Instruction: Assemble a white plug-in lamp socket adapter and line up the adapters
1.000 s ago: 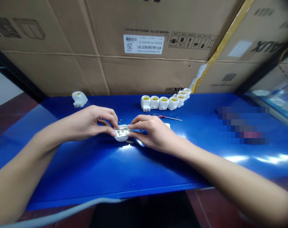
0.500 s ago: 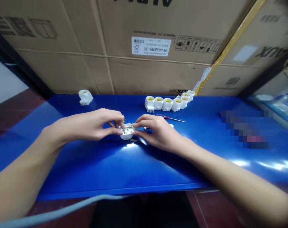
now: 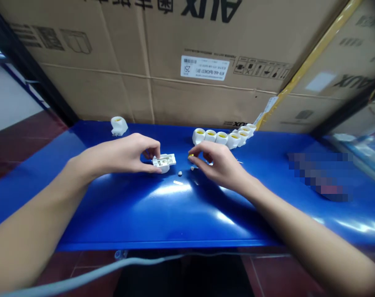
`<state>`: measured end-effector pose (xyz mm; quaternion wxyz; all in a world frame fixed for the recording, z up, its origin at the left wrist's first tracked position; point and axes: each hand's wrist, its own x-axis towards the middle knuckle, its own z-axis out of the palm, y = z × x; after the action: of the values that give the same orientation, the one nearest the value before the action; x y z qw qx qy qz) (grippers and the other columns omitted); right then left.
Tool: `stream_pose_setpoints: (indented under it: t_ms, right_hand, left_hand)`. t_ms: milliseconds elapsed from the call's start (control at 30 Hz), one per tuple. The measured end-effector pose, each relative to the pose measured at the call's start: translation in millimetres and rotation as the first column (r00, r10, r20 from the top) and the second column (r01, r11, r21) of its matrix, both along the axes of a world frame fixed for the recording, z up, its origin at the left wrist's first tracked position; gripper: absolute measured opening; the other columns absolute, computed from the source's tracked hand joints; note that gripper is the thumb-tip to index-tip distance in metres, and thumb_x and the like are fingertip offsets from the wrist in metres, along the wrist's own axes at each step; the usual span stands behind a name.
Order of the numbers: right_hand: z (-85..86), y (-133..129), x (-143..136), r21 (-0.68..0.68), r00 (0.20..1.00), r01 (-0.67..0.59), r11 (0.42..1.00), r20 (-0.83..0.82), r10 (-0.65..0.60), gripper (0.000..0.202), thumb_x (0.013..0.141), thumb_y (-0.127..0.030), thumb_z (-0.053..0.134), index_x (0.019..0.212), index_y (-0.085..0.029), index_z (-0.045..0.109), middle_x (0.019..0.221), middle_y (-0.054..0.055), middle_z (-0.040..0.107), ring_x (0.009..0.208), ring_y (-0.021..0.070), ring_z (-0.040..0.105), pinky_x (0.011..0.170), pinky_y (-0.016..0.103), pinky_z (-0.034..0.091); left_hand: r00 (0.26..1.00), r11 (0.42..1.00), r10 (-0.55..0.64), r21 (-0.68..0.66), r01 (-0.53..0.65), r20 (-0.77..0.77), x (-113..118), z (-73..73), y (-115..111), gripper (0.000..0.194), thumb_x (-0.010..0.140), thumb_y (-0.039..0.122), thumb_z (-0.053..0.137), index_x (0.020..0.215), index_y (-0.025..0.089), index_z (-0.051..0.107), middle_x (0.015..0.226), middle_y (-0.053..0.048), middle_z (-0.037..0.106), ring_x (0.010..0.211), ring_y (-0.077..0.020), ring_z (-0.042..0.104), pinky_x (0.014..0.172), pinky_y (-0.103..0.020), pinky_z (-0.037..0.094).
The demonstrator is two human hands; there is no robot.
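My left hand (image 3: 134, 154) is closed on the left end of a white lamp-socket housing (image 3: 164, 167), thumb in front and fingers behind. The housing lies with its open side up, and metal parts show inside. To the right of it, my right hand (image 3: 215, 161) pinches a small yellowish piece (image 3: 190, 156) between thumb and fingertip; its exact kind is too small to make out. Between the hands lie a small whitish part (image 3: 180, 173) and a thin flat strip (image 3: 178, 182). Another tiny part (image 3: 192, 168) sits just below my right fingertips.
Several white lamp sockets (image 3: 222, 137) with yellow insides stand in a row at the back right. A single socket (image 3: 119, 126) is at the back left. Large cardboard boxes (image 3: 162, 99) wall off the blue table's (image 3: 137, 222) rear. A grey cable (image 3: 134, 261) crosses in front.
My right hand has left the housing and moved right, now pinching a small yellowish piece. My left hand still holds the housing. The head view has shifted slightly.
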<state>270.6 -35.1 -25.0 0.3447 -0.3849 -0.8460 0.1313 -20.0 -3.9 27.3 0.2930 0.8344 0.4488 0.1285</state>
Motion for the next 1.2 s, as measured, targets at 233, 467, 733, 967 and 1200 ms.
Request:
stream_pose_setpoints:
  t_ms: [233,467,733,967,1200]
  right_hand:
    - [-3.3,-13,-13,-0.097,0.963,-0.146,0.985,0.216,0.164,0.010,0.104,-0.021,0.072,0.102,-0.018,0.081,0.097,0.008,0.076,0.087,0.0206,0.070,0.080,0.034,0.051]
    - [-7.4,-24,-28,-0.132,0.919,-0.165,0.977,0.339,0.201,0.012,0.103,-0.017,0.071,0.092,-0.016,0.075,0.101,0.009,0.077,0.085,0.0202,0.068,0.080,0.034,0.050]
    - [0.9,-36,-23,-0.030,0.761,-0.193,0.981,0.627,0.169,0.016,0.105,-0.007,0.054,0.108,-0.012,0.069,0.109,0.016,0.075,0.093,0.0258,0.069,0.091,0.042,0.054]
    - [12.3,-35,-14,-0.190,0.818,-0.178,0.966,0.517,0.252,0.032,0.091,0.003,0.055,0.117,-0.013,0.066,0.103,0.011,0.077,0.082,0.0208,0.068,0.073,0.031,0.053]
    - [25.5,-15,8,-0.166,0.916,-0.379,0.910,-0.206,0.344,0.024,0.107,-0.015,0.058,0.119,-0.021,0.077,0.097,0.004,0.076,0.084,0.0166,0.069,0.077,0.029,0.056]
  left_hand:
    - [0.996,0.930,-0.046,0.361,0.069,-0.071,6,-1.4,-6,0.034,0.092,0.056,0.076,0.104,0.024,0.079,0.113,-0.008,0.071,0.113,-0.0295,0.062,0.104,-0.039,0.050]
    - [0.961,0.794,-0.195,0.544,0.271,-0.194,27,-28.8,-21,0.022,0.102,0.033,0.067,0.116,0.029,0.084,0.161,-0.011,0.049,0.144,-0.0419,0.042,0.125,-0.068,0.034]
    - [0.922,0.770,-0.252,0.517,0.375,-0.294,26,-32.6,-15,0.032,0.103,0.035,0.070,0.133,0.028,0.077,0.158,-0.013,0.058,0.140,-0.0386,0.048,0.119,-0.064,0.043]
    - [0.913,0.726,-0.191,0.574,0.378,-0.360,29,-42.1,-14,0.032,0.105,0.034,0.066,0.134,0.029,0.079,0.160,-0.013,0.060,0.139,-0.0424,0.046,0.111,-0.065,0.043]
    - [0.932,0.708,-0.189,0.615,0.349,-0.310,39,-52.7,-16,0.024,0.106,0.029,0.065,0.103,0.031,0.088,0.157,-0.007,0.062,0.137,-0.0406,0.045,0.109,-0.061,0.039]
